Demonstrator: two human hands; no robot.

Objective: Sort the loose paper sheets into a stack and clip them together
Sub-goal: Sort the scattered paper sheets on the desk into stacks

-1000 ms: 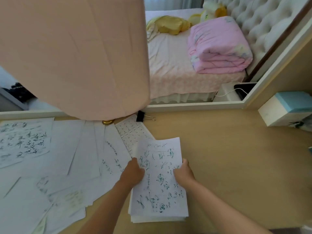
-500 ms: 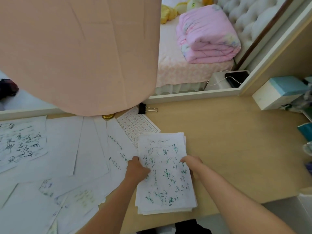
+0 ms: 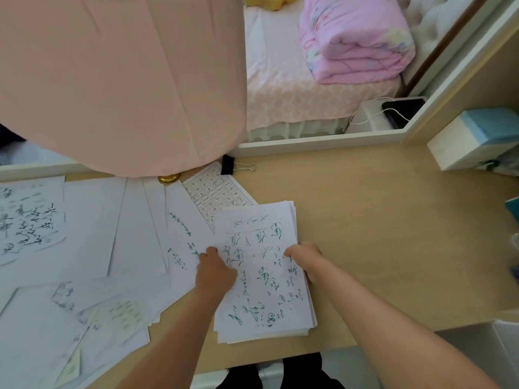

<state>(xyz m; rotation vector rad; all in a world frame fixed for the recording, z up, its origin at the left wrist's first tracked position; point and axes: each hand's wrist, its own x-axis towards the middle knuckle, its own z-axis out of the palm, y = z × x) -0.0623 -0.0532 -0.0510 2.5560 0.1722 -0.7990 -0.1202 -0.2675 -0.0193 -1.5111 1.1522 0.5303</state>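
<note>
A stack of white sheets [image 3: 261, 293] with green handwriting on top lies near the desk's front edge. My left hand [image 3: 214, 272] grips its left edge, and my right hand [image 3: 304, 258] holds its right edge, thumb on the top sheet. Several loose sheets [image 3: 92, 242] are spread over the left half of the desk, some blank, some with dark writing. A printed grid sheet [image 3: 216, 193] lies behind the stack. A black binder clip [image 3: 233, 165] with silver handles rests at the desk's back edge, apart from both hands.
A big peach lampshade [image 3: 120, 80] hangs over the back left and hides part of the desk; its brass base [image 3: 168, 178] shows below. A white and blue box [image 3: 474, 137] stands at the right. Bare wooden desk [image 3: 393, 234] lies right of the stack.
The stack has been lowered from a raised, tilted hold to lie flat on the desk. Both hands stay on its side edges. The view has tipped downward.
</note>
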